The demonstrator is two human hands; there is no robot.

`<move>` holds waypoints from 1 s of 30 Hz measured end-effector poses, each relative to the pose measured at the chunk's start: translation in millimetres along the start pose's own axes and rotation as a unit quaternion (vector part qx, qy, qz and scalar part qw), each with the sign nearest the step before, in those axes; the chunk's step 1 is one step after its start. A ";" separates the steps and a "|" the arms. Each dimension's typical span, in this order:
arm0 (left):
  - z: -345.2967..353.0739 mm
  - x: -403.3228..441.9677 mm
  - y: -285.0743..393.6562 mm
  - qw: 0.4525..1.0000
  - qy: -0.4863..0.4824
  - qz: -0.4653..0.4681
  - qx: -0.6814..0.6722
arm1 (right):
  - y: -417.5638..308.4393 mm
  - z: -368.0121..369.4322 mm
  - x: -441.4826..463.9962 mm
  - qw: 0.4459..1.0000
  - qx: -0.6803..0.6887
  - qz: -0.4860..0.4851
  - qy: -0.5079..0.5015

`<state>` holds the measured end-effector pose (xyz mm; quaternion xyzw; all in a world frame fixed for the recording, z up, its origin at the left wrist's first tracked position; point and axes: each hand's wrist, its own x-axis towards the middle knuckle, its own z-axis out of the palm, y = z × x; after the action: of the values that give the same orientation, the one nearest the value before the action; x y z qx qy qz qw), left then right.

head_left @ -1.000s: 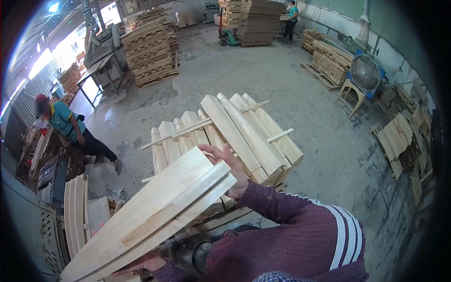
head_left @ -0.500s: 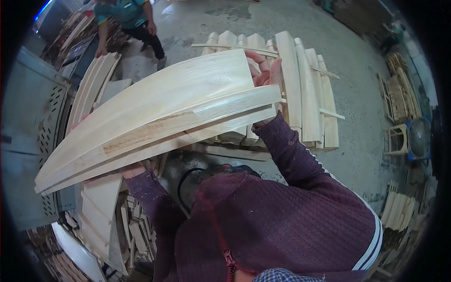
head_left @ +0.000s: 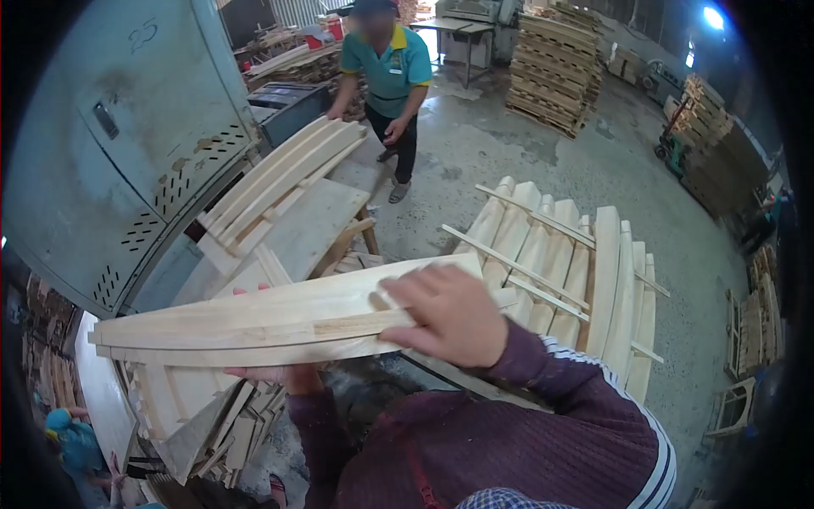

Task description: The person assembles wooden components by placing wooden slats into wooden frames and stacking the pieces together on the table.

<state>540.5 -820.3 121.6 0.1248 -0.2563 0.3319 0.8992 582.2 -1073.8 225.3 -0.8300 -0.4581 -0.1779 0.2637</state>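
Observation:
A bundle of long, pale curved wooden boards (head_left: 203,327) lies across my front, tapering toward its left end. My left hand (head_left: 271,373) supports the boards from beneath, and fingertips show past their far edge. Over the right part of the bundle lies my right hand (head_left: 449,314), slightly blurred, its fingers bent across the upper face and its thumb along the near edge. A darker grain patch marks one board's edge beside the thumb.
Right of the bundle stands a stack of curved boards (head_left: 606,280) with thin spacer strips (head_left: 517,271). A co-worker (head_left: 390,76) touches other curved pieces (head_left: 288,174) on a worktable (head_left: 326,220). A metal cabinet (head_left: 110,144) stands left; pallets (head_left: 555,72) are piled behind.
The view has tilted up and swung left. The bundle now sits lower and more level. My right hand has moved from the boards' right end onto their upper face.

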 end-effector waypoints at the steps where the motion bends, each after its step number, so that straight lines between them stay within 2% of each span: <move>1: -6.5 4.2 16.9 1.000 -0.003 0.004 -0.001 | -18.7 18.3 14.7 1.000 -0.002 -0.005 0.001; 3: -19.2 10.7 53.7 0.999 0.008 0.011 0.034 | -58.1 55.0 44.1 0.997 -0.029 -0.024 -0.067; 4: -26.2 14.0 73.4 0.995 0.046 0.026 0.083 | -75.6 77.0 59.7 0.997 -0.029 -0.026 -0.068; 7: -38.9 26.0 122.4 0.991 0.055 0.022 0.120 | -117.5 139.5 104.4 0.995 -0.003 -0.038 -0.092; 9: -53.6 33.4 152.3 0.992 0.049 0.027 0.112 | -145.8 171.2 131.4 0.991 0.030 -0.013 -0.131; 11: -61.8 37.9 180.3 0.970 0.137 0.047 0.196 | -164.2 201.9 150.9 0.989 0.051 -0.014 -0.135; 15: -100.1 30.4 235.7 0.947 0.197 0.046 0.250 | -184.7 247.4 178.8 0.986 0.072 0.007 -0.149; 17: -103.2 19.2 249.5 0.906 0.203 0.032 0.369 | -177.6 275.4 187.4 0.987 0.084 0.010 -0.140; 18: -105.0 8.6 256.3 0.867 0.262 0.032 0.422 | -173.8 287.3 192.3 0.986 0.087 0.006 -0.144; 19: -148.1 -15.6 279.1 0.999 0.044 0.031 -0.001 | -171.6 294.3 200.3 0.976 0.128 0.035 -0.174; 20: -143.8 -21.3 289.4 0.965 0.171 0.042 0.193 | -170.2 301.3 208.1 0.961 0.170 0.063 -0.207; 21: -139.8 -17.5 292.9 0.879 0.296 0.048 0.371 | -168.7 312.3 215.6 0.951 0.198 0.081 -0.225; 22: -136.1 -12.3 294.7 0.933 0.269 0.045 0.235 | -165.4 323.1 224.3 0.939 0.222 0.095 -0.245; 23: -134.6 -11.5 299.2 0.967 0.227 0.049 0.100 | -164.3 334.6 233.4 0.950 0.195 0.073 -0.232; 26: -147.5 -34.0 315.2 0.944 0.291 0.099 0.119 | -160.5 374.4 268.2 0.974 0.124 -0.042 -0.184; 27: -144.3 -40.9 319.3 0.936 0.297 0.129 0.136 | -162.6 386.6 279.6 0.968 0.145 -0.067 -0.195; 29: -135.3 -51.0 322.5 0.923 0.328 0.164 0.116 | -170.0 407.9 297.6 0.975 0.034 -0.099 -0.198; 30: -128.6 -51.6 321.7 0.916 0.339 0.190 0.103 | -174.3 418.2 304.1 0.971 0.050 -0.118 -0.202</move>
<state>343.1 -556.2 3.3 0.0457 0.0810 0.5432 0.8344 613.0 -542.9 102.9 -0.7747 -0.6049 -0.0131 0.1837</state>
